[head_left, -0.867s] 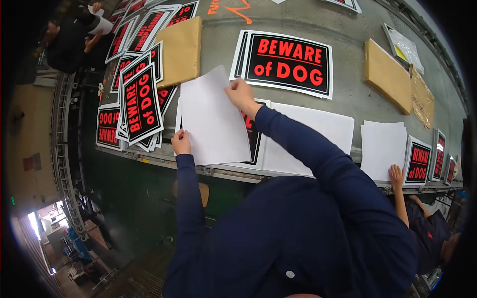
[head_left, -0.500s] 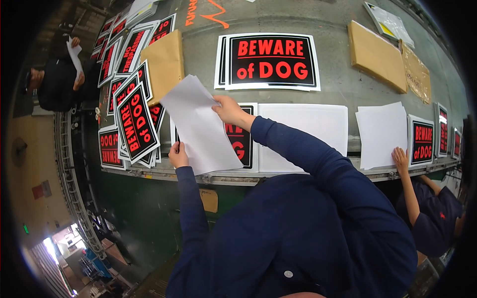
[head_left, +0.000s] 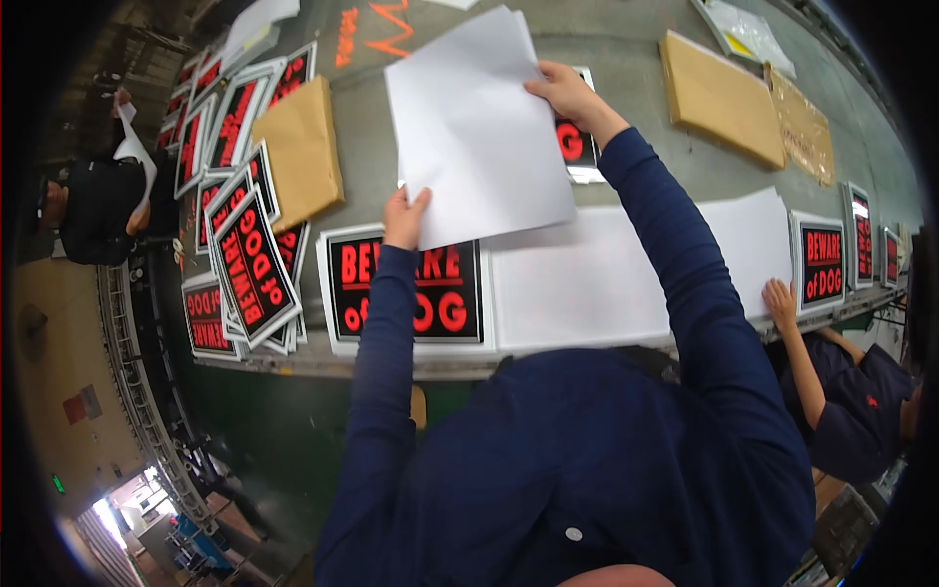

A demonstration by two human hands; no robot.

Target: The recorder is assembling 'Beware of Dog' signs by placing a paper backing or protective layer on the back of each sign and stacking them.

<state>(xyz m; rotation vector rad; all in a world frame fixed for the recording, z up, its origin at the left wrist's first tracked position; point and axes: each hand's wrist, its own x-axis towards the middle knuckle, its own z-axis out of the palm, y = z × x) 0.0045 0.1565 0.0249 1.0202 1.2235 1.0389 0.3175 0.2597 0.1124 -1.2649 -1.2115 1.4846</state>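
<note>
I hold a few white sheets [head_left: 474, 137], slightly fanned at the top, tilted above the table. My left hand [head_left: 405, 217] pinches their lower left edge, and my right hand [head_left: 575, 96] grips the upper right edge. Below my left hand, a black sign with red lettering and a white border [head_left: 406, 293] lies at the table's near edge. White sheets [head_left: 577, 279] lie flat beside it on the right. Behind the raised sheets is another black and red sign [head_left: 587, 147], mostly hidden by them and my right hand.
A heap of black and red signs [head_left: 249, 264] is at left, beside a brown paper packet [head_left: 298, 152]. Another brown packet [head_left: 722, 98] sits far right. A co-worker's hand [head_left: 780, 301] touches white sheets at right; another person [head_left: 103, 210] holds paper at far left.
Both hands have carried the white sheets up and to the right, uncovering the near sign and covering most of the far one. The co-worker's sheets at right now adjoin the flat white ones.
</note>
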